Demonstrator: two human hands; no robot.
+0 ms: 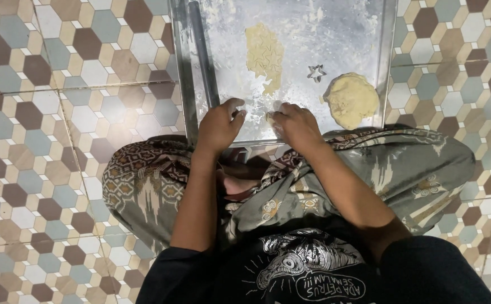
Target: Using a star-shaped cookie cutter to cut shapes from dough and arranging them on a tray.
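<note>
Both hands [257, 124] pinch dough [270, 117]; rolled sheet [264, 56] runs lengthwise away.

Dim warm indoor light, soft glare on the floured metal tray [389, 50], sharp focus, slight edge distortion

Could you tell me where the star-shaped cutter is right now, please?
The star cutter lies on the floured metal tray, right of centre, between the rolled dough sheet and the dough ball.
</note>
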